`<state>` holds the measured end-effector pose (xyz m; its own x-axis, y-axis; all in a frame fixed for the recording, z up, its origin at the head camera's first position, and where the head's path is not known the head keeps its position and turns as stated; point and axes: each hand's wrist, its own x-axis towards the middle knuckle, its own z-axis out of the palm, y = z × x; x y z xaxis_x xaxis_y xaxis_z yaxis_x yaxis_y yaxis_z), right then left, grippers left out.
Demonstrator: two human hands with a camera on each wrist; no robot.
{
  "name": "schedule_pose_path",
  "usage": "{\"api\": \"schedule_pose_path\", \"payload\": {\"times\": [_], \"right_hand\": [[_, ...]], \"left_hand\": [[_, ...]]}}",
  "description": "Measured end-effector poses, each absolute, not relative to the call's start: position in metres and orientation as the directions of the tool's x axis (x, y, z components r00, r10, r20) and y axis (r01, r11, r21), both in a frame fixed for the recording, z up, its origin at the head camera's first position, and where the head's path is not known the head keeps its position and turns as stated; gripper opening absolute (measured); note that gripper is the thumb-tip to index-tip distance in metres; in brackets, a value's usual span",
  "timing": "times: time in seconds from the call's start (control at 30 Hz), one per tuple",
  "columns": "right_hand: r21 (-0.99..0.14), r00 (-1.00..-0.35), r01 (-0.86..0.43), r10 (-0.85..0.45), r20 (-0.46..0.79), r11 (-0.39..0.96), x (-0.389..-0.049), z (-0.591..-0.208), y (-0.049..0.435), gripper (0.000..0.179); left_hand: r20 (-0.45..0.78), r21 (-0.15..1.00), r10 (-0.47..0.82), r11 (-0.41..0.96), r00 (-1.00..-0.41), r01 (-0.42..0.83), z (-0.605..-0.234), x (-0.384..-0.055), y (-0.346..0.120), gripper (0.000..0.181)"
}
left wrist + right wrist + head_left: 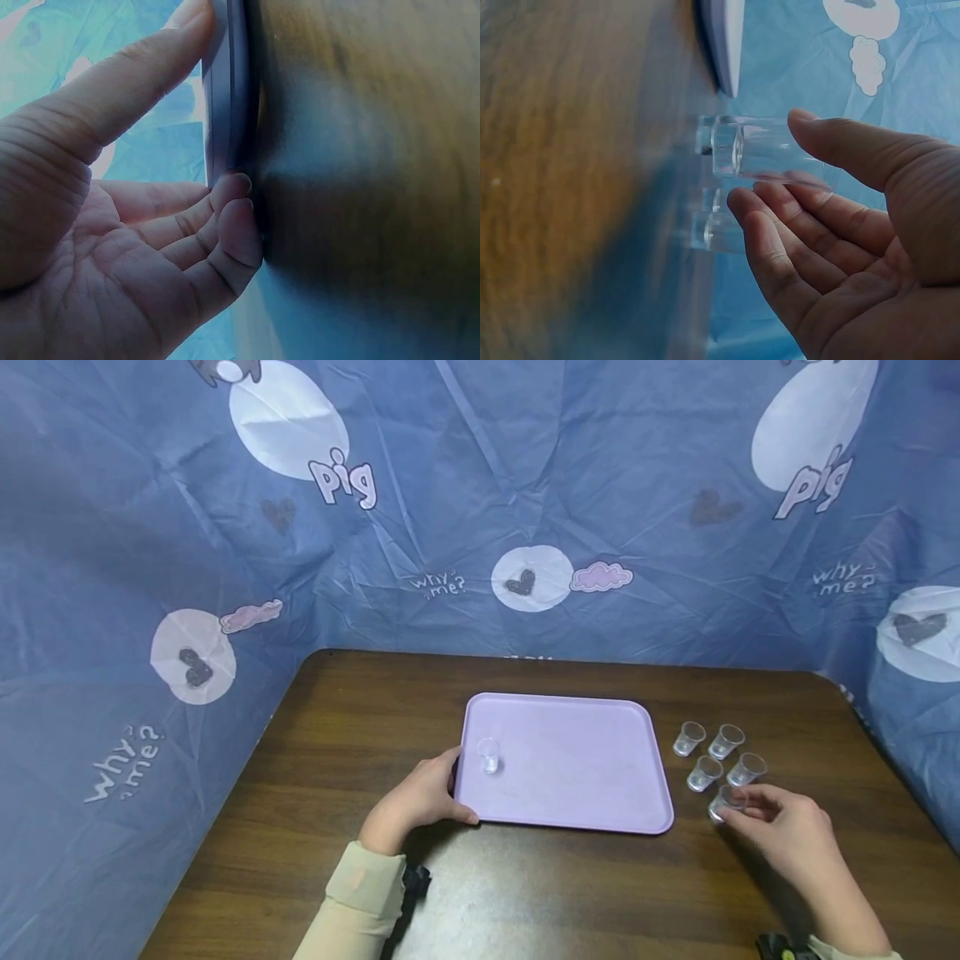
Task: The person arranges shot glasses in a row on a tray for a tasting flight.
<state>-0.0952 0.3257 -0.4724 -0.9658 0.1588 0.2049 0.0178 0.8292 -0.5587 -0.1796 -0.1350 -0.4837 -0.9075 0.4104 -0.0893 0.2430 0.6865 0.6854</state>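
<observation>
A lilac tray [570,768] lies on the wooden table. My left hand [420,797] grips its near left corner, thumb along the front edge and fingers at the left side. In the left wrist view the thumb and curled fingers meet the tray's rim [217,97]. A small clear plastic cup [489,757] stands upright on the tray's left part. Right of the tray, my right hand [787,827] pinches another clear cup [761,150] between thumb and fingers, close over the table. Several similar cups, including one [704,774] nearer the tray, stand just beyond it.
The brown table [562,893] runs on around the tray. A blue printed cloth [450,510] hangs behind the table and along its sides. Among the grouped cups, one [747,770] stands right beside the right hand's fingers.
</observation>
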Motion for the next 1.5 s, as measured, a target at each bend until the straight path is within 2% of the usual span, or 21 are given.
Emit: {"api": "schedule_pose_path", "payload": {"times": [0.2, 0.63, 1.1, 1.37, 1.5], "right_hand": [[-0.560, -0.945, -0.012, 0.173, 0.277, 0.828, -0.094, -0.467, 0.319, 0.035], [-0.587, -0.947, -0.017, 0.176, 0.270, 0.809, -0.098, -0.454, 0.303, 0.041], [-0.633, -0.948, -0.159, 0.063, 0.313, 0.757, -0.115, -0.450, 0.275, 0.035], [-0.648, -0.957, -0.195, 0.000, 0.289, 0.736, -0.124, -0.449, 0.254, 0.033], [-0.682, -0.971, -0.190, -0.033, 0.235, 0.706, -0.129, -0.446, 0.244, 0.034]], "left_hand": [[-0.102, 0.691, 0.396, 0.688, -0.913, 0.221, -0.485, -0.180, -0.135, 0.102], [-0.093, 0.688, 0.406, 0.686, -0.909, 0.236, -0.484, -0.182, -0.134, 0.098], [-0.088, 0.678, 0.414, 0.691, -0.906, 0.250, -0.485, -0.180, -0.134, 0.100], [-0.074, 0.685, 0.412, 0.683, -0.908, 0.254, -0.485, -0.180, -0.135, 0.101], [-0.074, 0.682, 0.408, 0.686, -0.910, 0.252, -0.484, -0.180, -0.135, 0.100]]}}
